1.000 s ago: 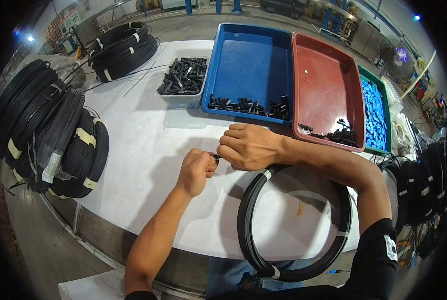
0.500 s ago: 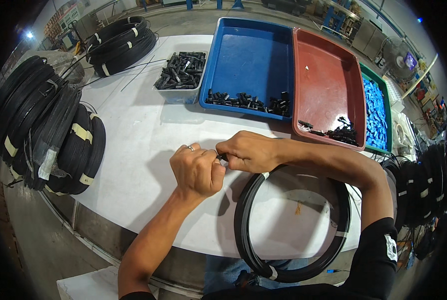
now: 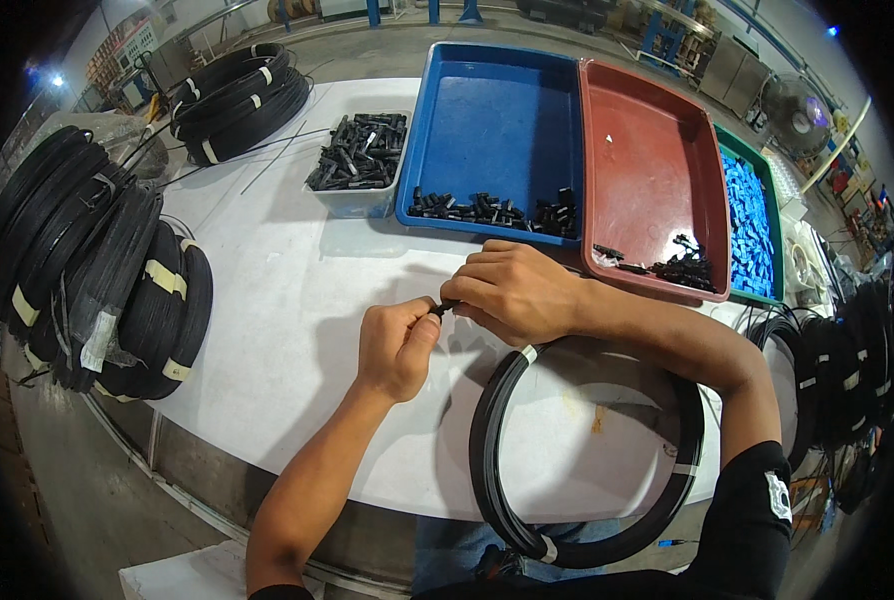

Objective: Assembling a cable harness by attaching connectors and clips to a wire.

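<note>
My left hand (image 3: 393, 350) and my right hand (image 3: 519, 292) meet over the white table (image 3: 257, 320). Between their fingertips is a small black connector (image 3: 446, 307), mostly covered, so its exact shape is hard to make out. The left thumb and index finger pinch it from the left; the right fingers hold its other end. Below my right forearm lies a coil of black cable (image 3: 487, 440), bound with white tape and reaching over the table's front edge.
Beyond my hands stand a clear tub (image 3: 359, 203) of black parts, a blue tray (image 3: 502, 110) and a red tray (image 3: 647, 150) with black pieces, and a green tray (image 3: 775, 210) of blue pieces. More cable coils (image 3: 57, 220) are piled at left; others (image 3: 837, 370) hang at right.
My left hand has turned, its thumb now on top, and its fist has loosened into a pinch. The right hand has shifted slightly right and its fingers have straightened somewhat.
</note>
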### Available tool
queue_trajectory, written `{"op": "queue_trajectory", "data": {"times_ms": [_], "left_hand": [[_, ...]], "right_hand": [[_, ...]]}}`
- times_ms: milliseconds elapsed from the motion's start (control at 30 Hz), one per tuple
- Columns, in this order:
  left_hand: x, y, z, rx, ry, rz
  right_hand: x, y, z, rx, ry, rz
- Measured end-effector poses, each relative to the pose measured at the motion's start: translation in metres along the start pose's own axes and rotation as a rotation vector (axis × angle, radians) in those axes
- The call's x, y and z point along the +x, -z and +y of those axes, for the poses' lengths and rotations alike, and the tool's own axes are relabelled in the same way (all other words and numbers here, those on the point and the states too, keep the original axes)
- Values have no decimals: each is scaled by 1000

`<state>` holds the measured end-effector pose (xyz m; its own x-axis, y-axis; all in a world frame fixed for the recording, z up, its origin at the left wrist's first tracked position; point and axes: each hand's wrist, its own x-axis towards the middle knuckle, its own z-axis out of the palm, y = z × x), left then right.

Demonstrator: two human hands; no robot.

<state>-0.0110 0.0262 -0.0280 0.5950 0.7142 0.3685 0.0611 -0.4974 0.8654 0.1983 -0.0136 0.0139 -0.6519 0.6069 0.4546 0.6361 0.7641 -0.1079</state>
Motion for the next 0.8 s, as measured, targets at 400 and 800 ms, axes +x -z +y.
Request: {"op": "queue_trajectory", "data": {"times_ms": [400, 800], "left_hand": [[-6, -5, -8, -310, 241, -31], [-17, -15, 3, -194, -1, 296]], "right_hand": [[10, -11, 11, -180, 251, -19], [19, -2, -14, 482, -186, -148]]}}
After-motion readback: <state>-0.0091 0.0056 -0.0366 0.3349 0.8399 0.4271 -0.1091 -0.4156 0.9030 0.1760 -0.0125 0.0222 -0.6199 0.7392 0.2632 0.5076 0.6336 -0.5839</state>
